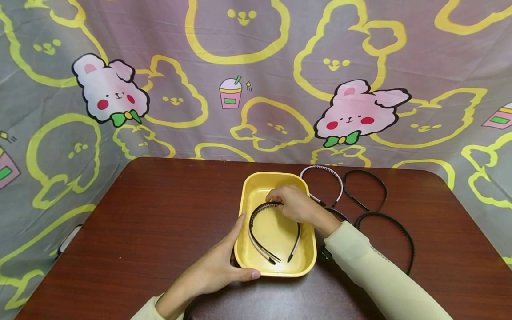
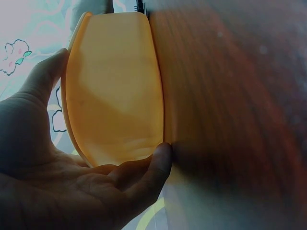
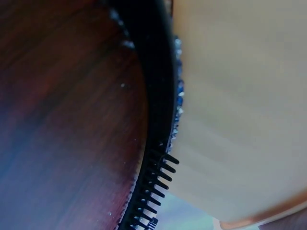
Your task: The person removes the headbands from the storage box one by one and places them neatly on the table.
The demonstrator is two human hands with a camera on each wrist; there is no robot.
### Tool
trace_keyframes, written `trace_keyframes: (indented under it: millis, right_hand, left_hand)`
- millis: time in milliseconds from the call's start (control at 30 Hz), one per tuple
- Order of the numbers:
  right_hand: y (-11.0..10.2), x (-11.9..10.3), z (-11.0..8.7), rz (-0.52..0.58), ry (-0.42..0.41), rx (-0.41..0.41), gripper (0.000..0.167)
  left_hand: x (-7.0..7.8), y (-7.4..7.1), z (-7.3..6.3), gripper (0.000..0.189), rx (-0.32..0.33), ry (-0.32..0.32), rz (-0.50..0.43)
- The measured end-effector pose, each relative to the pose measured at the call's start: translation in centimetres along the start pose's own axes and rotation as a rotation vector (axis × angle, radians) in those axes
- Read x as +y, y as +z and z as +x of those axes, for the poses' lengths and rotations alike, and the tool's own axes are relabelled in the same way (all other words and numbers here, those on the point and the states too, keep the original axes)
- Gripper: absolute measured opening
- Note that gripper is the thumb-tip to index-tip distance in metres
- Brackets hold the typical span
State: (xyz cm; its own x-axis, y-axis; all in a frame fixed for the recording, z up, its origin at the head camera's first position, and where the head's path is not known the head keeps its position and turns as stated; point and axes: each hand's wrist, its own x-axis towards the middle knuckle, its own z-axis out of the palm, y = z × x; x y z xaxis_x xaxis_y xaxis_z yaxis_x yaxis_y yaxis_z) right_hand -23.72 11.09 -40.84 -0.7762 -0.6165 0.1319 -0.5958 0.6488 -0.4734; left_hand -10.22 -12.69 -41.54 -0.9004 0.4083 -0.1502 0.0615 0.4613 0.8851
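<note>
A yellow plastic box (image 1: 276,269) stands on the table. My left hand (image 1: 212,266) grips its near left corner, thumb on the near rim and fingers along the left side; the left wrist view shows fingers curled against the box wall (image 2: 112,86). Inside the box, toothed headbands (image 1: 254,213) lie overlapped, with dark and pale ends pointing toward me. My right hand (image 1: 294,204) reaches into the box and pinches the top of these headbands; its fingertips are partly hidden. Close up in the right wrist view is a black toothed headband (image 3: 160,96) with blue stones, beside the box.
Right of the box lie a pale pink headband (image 1: 341,186), a thin black headband (image 1: 386,191) and a thicker black headband (image 1: 412,249). Another dark headband (image 1: 338,213) is partly covered by my right forearm. A patterned cloth (image 1: 276,89) hangs behind the brown table (image 1: 160,213).
</note>
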Motion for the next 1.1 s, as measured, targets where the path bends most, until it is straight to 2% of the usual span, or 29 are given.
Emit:
trace_keyframes:
  millis: [567,1100]
  right_hand:
    - [-0.20,-0.10,-0.21,0.014,-0.016,0.021,0.038]
    - [-0.08,0.10,-0.59,0.076,-0.050,0.091,0.034]
  left_hand:
    - [0.00,0.05,-0.02,0.130,0.004,0.005,0.002]
    - [-0.09,0.00,0.03,0.129,0.005,0.018,0.021]
